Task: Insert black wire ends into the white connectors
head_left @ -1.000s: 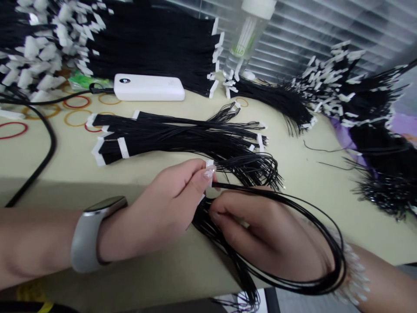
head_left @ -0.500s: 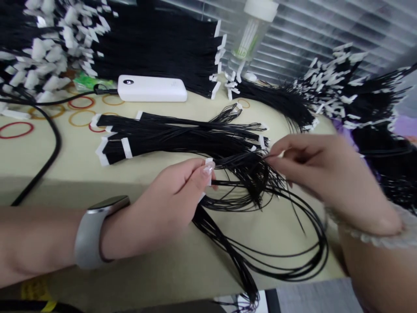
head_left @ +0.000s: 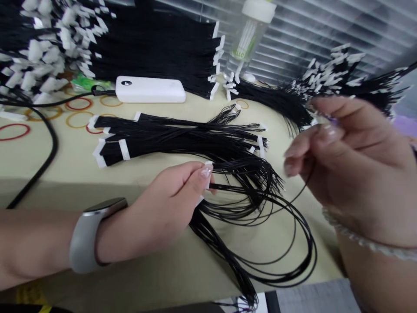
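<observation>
My left hand (head_left: 176, 198), with a grey band at its wrist, pinches a white tab (head_left: 208, 174) at the end of a bundle of black wires. From there the wires (head_left: 295, 208) loop out to the right and curl back under the hand. A thicker black bunch (head_left: 224, 252) hangs toward the table's front edge. Raised at the right, my right hand (head_left: 352, 156) has its thumb and fingers closed on one thin black wire (head_left: 302, 188), which runs back to the loops. The wire's tip is hidden in the fingers.
Black wire bundles with white ends (head_left: 156, 130) lie just beyond my left hand. Behind them are a white power bank (head_left: 150, 89), rubber bands (head_left: 79, 103), a clear bottle (head_left: 246, 43) and a big stack of black wires (head_left: 156, 48). More wires (head_left: 335, 69) stand by the blinds.
My right hand has moved right and up, away from the tangled wire ends, drawing one wire with it. My left hand keeps its pinch in nearly the same place.
</observation>
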A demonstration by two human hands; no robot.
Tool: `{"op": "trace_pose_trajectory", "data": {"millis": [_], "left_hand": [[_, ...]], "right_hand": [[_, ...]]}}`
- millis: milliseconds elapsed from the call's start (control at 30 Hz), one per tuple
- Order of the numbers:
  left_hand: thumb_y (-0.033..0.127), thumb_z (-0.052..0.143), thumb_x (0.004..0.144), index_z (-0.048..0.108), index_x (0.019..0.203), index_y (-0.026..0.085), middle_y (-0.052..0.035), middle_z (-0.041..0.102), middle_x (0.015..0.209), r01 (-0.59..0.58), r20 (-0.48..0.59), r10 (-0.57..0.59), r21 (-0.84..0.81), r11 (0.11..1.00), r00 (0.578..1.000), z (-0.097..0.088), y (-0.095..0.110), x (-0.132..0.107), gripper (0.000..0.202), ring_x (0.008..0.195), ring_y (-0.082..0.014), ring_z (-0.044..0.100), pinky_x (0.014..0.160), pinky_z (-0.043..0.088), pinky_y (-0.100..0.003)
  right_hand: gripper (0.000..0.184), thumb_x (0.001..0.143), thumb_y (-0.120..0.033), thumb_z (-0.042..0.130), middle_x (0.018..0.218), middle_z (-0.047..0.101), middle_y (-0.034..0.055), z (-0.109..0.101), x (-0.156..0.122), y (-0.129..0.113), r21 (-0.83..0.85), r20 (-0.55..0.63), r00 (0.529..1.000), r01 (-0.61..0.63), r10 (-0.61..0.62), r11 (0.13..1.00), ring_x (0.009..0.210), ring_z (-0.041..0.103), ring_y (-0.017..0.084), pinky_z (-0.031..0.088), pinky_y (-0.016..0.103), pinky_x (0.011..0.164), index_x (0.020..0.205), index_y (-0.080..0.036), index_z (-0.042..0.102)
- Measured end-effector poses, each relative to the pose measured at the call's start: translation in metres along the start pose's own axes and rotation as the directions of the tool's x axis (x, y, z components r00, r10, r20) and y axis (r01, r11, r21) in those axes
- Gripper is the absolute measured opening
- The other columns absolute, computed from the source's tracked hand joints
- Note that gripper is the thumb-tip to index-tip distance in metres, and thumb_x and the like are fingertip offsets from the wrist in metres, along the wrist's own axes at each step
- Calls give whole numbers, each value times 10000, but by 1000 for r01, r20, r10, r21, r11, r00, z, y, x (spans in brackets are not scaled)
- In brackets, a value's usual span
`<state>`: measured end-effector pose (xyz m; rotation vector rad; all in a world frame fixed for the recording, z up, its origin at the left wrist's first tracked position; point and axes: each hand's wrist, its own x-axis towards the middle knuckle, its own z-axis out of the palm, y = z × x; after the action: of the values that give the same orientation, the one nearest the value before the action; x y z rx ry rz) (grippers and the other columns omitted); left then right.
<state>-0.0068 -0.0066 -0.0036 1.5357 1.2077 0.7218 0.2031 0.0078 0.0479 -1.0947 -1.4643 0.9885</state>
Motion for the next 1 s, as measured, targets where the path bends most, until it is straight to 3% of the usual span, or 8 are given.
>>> {"op": "trace_pose_trajectory", "data": {"millis": [100, 200, 333, 567, 1000], "left_hand": [[454, 344, 857, 512, 708, 190, 14, 546, 643, 40, 21, -39, -48, 998, 999, 2, -1, 0, 347, 548, -105, 465, 440, 361, -190], [475, 335, 856, 536, 782, 195, 13, 561, 659, 62, 27, -60, -78, 995, 998, 2, -4, 0, 353, 534, -99, 457, 434, 360, -189], [480, 338, 853, 522, 781, 193, 17, 569, 651, 100, 35, -97, -101, 990, 995, 0, -5, -1, 349, 447, -76, 407, 381, 324, -186], [482, 343, 851, 517, 747, 184, 10, 570, 634, 144, 46, -138, -175, 974, 989, 0, -5, 0, 359, 442, -77, 421, 362, 310, -184], [487, 348, 848, 487, 746, 196, 23, 543, 633, 184, 80, -170, -244, 952, 982, 1, -6, 0, 338, 447, -70, 410, 357, 308, -168]], "right_hand": [[19, 802, -213, 555, 679, 591, -7, 12, -10, 4, -225, 136, 989, -26, 58, 974, 597, 582, 99, 483, 218, 528, 812, -204, 541], [80, 801, -255, 559, 629, 570, -13, 18, -15, 4, -422, 213, 974, 17, 81, 906, 554, 542, 82, 436, 186, 475, 761, -188, 545], [130, 816, -295, 538, 652, 586, -3, 10, -15, 3, -528, 250, 966, 79, 65, 846, 569, 541, 94, 399, 201, 461, 738, -192, 552], [150, 840, -322, 510, 764, 634, 26, -3, -11, 6, -485, 251, 964, 50, 84, 873, 732, 605, 147, 457, 257, 613, 778, -206, 581], [147, 850, -274, 502, 752, 624, 13, 1, -10, 4, -453, 291, 955, 90, 52, 887, 719, 590, 116, 427, 217, 567, 758, -183, 572]]}}
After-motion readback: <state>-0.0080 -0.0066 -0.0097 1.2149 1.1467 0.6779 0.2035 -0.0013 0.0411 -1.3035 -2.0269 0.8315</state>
